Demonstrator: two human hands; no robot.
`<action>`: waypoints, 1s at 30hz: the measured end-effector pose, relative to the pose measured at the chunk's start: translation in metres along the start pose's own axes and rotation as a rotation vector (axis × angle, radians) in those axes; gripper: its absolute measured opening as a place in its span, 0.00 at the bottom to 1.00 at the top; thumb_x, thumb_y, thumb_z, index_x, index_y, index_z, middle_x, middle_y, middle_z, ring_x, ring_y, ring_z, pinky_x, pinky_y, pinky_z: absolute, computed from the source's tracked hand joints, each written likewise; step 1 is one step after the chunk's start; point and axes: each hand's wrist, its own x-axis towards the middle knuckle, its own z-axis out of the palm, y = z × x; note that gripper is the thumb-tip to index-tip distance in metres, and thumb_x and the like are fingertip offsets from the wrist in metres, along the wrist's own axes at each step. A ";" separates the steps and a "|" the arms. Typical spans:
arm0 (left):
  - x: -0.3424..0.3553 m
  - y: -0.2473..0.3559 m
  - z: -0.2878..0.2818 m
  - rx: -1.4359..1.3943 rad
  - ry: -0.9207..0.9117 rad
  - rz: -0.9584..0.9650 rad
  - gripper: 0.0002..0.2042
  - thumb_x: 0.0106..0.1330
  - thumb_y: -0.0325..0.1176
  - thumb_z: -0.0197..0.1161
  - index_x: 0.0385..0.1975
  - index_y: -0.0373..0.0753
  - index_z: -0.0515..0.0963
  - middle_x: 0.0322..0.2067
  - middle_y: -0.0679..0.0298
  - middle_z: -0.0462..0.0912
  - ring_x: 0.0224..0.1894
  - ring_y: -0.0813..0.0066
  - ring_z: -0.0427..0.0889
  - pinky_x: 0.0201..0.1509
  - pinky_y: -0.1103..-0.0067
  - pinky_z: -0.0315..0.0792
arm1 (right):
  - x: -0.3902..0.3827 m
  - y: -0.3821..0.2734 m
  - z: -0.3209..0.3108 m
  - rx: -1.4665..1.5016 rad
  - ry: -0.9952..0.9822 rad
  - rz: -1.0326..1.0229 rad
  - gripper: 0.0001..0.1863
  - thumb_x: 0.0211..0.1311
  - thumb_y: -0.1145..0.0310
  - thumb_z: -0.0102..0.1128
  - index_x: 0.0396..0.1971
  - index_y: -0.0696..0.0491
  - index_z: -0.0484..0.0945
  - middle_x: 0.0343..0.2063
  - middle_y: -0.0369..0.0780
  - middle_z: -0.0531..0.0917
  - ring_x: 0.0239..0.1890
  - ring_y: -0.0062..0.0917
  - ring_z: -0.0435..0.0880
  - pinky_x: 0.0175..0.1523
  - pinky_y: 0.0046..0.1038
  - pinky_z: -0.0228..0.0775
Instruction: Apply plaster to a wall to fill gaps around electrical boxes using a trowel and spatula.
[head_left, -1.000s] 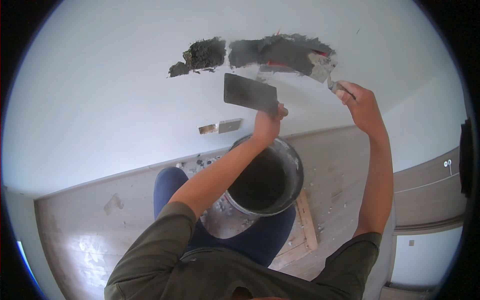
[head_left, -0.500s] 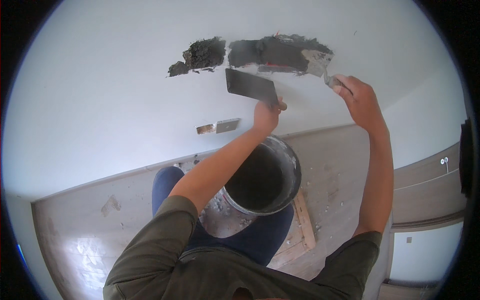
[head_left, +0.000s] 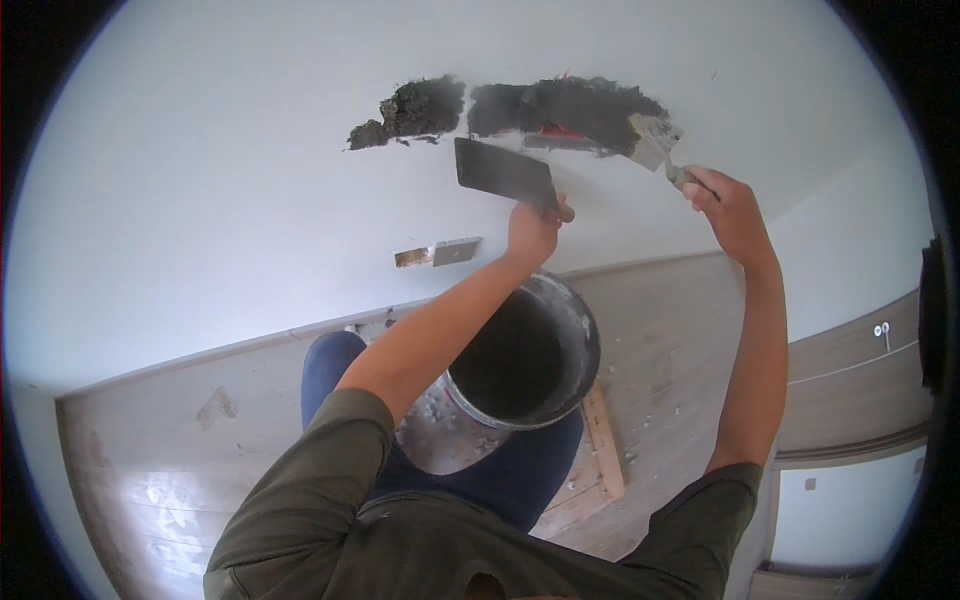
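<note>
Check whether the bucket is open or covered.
Open: the bucket has no lid on, and its dark inside shows from above.

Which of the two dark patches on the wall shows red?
The longer patch on the right: red shows near its lower edge. The shorter patch shows none.

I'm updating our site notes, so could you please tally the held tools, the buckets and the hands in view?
Held tools: 2 (dark flat board, pale-bladed trowel)
Buckets: 1 (round bucket)
Hands: 2 (left hand on the board, right hand on the trowel)
Total: 5
</note>
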 end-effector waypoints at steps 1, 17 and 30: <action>0.000 -0.001 -0.002 0.022 -0.004 0.018 0.14 0.70 0.39 0.59 0.41 0.31 0.77 0.36 0.57 0.82 0.38 0.71 0.84 0.35 0.76 0.81 | -0.002 -0.002 0.002 0.010 0.031 -0.037 0.18 0.66 0.60 0.56 0.44 0.60 0.79 0.29 0.45 0.81 0.31 0.32 0.77 0.42 0.30 0.70; 0.000 -0.014 -0.003 0.041 0.089 0.087 0.07 0.61 0.25 0.56 0.36 0.37 0.80 0.30 0.56 0.84 0.33 0.58 0.83 0.35 0.69 0.74 | -0.005 -0.004 0.006 -0.039 0.041 -0.156 0.15 0.66 0.64 0.56 0.47 0.58 0.77 0.38 0.46 0.83 0.37 0.38 0.80 0.46 0.31 0.71; 0.002 -0.017 -0.011 0.069 -0.038 0.132 0.09 0.70 0.30 0.57 0.45 0.32 0.76 0.41 0.58 0.80 0.43 0.69 0.83 0.40 0.75 0.82 | 0.054 -0.086 -0.035 -0.857 0.121 -0.665 0.13 0.64 0.66 0.56 0.45 0.56 0.80 0.39 0.45 0.82 0.42 0.40 0.79 0.51 0.37 0.70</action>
